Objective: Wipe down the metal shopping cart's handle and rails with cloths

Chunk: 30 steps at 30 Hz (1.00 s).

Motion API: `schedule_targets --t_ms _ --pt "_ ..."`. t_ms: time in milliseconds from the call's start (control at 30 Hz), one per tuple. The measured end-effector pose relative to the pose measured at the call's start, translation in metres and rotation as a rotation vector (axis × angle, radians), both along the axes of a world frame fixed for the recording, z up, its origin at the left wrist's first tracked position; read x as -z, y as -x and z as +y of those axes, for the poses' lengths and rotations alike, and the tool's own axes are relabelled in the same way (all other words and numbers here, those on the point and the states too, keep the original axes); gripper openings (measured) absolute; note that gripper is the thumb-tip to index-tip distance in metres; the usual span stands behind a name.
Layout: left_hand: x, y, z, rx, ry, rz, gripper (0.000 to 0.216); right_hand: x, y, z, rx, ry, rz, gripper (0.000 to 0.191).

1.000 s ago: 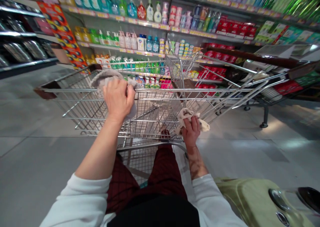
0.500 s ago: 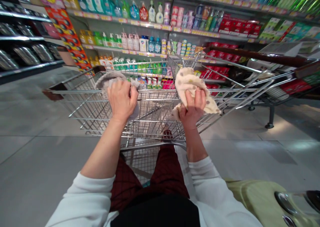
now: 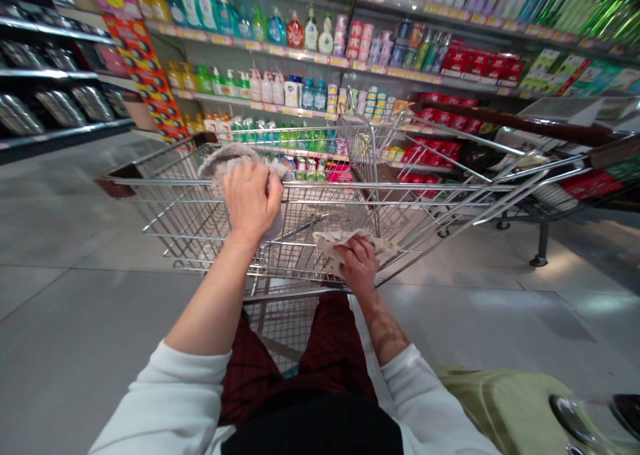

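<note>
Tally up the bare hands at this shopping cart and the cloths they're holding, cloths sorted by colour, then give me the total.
Bare left hand and bare right hand: 2
Soft grey cloth: 1
Thin cream cloth with darker spots: 1
Total: 4

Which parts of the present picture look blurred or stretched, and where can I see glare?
Head view: green items at upper right look slanted and stretched; head view: shiny goods at far left look smeared; head view: pale glare shows on the floor at right; head view: the left hand, nearer the middle, looks clearer.
</note>
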<state>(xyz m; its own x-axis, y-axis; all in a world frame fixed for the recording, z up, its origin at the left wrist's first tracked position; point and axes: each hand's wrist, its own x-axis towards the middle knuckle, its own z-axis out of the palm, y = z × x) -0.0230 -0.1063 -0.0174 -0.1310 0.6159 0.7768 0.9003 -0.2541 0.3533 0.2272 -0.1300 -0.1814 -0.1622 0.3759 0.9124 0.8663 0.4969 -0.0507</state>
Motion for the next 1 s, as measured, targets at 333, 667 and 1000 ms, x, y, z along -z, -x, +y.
schedule_targets --t_ms 333,667,1000 --pt "0.000 -0.002 -0.001 -0.039 -0.002 0.054 0.021 -0.126 0.039 0.011 0.055 -0.145 0.081 0.046" --pt "0.001 -0.002 -0.001 -0.010 0.013 0.023 0.023 0.018 0.063 0.012 -0.043 0.178 -0.306 0.027" --pt "0.006 -0.001 0.004 -0.036 -0.090 0.088 0.027 -0.036 0.057 0.003 -0.098 0.057 -0.110 0.024"
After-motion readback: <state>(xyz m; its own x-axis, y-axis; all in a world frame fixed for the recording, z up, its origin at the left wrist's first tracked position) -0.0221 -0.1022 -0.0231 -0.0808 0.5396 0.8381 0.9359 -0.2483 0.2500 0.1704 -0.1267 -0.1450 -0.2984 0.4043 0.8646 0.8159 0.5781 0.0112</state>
